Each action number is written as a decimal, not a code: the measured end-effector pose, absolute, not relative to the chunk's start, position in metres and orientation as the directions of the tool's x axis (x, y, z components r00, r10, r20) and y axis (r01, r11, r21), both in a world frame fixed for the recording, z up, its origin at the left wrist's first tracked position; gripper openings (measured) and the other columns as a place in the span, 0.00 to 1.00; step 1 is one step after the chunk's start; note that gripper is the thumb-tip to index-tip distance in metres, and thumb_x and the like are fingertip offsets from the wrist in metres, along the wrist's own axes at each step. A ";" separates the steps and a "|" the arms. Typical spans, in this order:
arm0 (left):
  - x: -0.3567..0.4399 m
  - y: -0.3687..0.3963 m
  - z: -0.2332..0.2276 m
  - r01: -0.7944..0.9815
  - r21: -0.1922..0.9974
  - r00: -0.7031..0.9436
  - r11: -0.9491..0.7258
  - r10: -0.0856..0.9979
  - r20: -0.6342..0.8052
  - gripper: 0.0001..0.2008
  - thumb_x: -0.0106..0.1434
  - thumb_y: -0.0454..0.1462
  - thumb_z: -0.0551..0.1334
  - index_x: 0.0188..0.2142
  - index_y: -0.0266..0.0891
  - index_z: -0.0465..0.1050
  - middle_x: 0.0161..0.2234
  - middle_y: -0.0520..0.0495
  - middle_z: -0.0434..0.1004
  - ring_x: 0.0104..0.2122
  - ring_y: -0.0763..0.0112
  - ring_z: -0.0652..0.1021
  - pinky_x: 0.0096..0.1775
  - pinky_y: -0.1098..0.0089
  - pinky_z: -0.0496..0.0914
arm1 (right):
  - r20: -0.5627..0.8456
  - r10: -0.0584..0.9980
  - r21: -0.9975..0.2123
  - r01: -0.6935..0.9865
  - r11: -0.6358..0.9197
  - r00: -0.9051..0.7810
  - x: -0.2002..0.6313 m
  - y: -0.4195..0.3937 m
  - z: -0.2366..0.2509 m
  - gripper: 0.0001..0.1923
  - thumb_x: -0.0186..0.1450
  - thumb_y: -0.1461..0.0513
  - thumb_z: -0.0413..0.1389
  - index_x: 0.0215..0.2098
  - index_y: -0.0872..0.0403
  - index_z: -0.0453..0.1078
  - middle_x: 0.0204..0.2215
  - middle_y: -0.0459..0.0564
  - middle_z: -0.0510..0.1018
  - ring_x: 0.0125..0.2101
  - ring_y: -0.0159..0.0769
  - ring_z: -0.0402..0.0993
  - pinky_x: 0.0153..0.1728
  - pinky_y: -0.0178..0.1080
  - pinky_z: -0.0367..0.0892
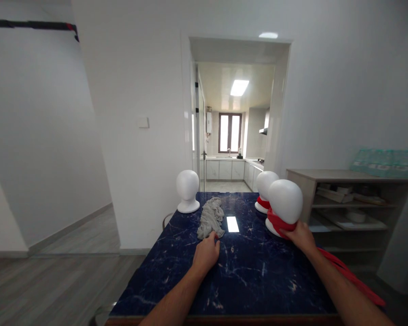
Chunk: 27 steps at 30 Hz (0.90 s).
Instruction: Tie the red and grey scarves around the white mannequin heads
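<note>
Table (pixel 258 280): dark blue marble top under both your arms.
Mannequin heads: the near right head (pixel 284 195) wears a red scarf (pixel 279 222) (its tail trails past your forearm).
Grey cloth (pixel 211 216): crumpled mid-table.
Left hand (pixel 206 254): your curled fingers pinch the cloth's near end.
Right hand (pixel 301 236): your fingers grip the scarf at the head's base.

Grey cloth and red scarf on the dark marble table

The grey cloth (pixel 211 216) lies crumpled in a long heap near the table's middle, its near end under the left hand (pixel 206 254). The red scarf (pixel 279 222) wraps the neck of the nearest white head (pixel 285 195); the right hand (pixel 301 236) grips it, one tail trailing back along the forearm.
</note>
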<state>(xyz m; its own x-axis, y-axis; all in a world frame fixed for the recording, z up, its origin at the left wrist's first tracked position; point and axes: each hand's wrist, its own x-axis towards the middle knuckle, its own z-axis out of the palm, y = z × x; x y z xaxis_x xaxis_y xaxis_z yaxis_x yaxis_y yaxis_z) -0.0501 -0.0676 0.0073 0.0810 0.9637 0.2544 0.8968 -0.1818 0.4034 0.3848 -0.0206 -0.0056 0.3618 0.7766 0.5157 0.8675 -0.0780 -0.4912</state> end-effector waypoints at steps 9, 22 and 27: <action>-0.051 -0.068 0.008 0.898 0.392 0.111 -0.202 0.964 0.241 0.12 0.73 0.42 0.54 0.50 0.44 0.72 0.42 0.42 0.84 0.42 0.57 0.84 0.44 0.65 0.69 | 0.497 0.860 -0.008 0.991 -0.132 0.119 0.284 -0.121 -0.007 0.14 0.70 0.53 0.55 0.43 0.56 0.74 0.43 0.65 0.78 0.46 0.56 0.75 0.48 0.51 0.67; -0.052 -0.069 0.007 0.912 0.345 0.137 -0.220 0.959 0.249 0.11 0.73 0.42 0.55 0.49 0.44 0.72 0.41 0.42 0.84 0.42 0.58 0.84 0.43 0.65 0.69 | 0.327 0.838 -0.076 0.896 -0.438 0.437 0.410 -0.130 -0.028 0.20 0.69 0.53 0.53 0.46 0.58 0.79 0.47 0.71 0.79 0.51 0.66 0.76 0.45 0.58 0.70; -0.051 -0.069 0.006 0.912 0.342 0.143 -0.227 0.957 0.254 0.11 0.73 0.41 0.55 0.49 0.45 0.72 0.42 0.42 0.84 0.42 0.56 0.84 0.44 0.64 0.69 | 0.284 0.927 -0.113 0.968 -0.222 0.246 0.371 -0.134 -0.017 0.16 0.72 0.58 0.51 0.36 0.56 0.78 0.39 0.65 0.82 0.42 0.54 0.81 0.42 0.48 0.70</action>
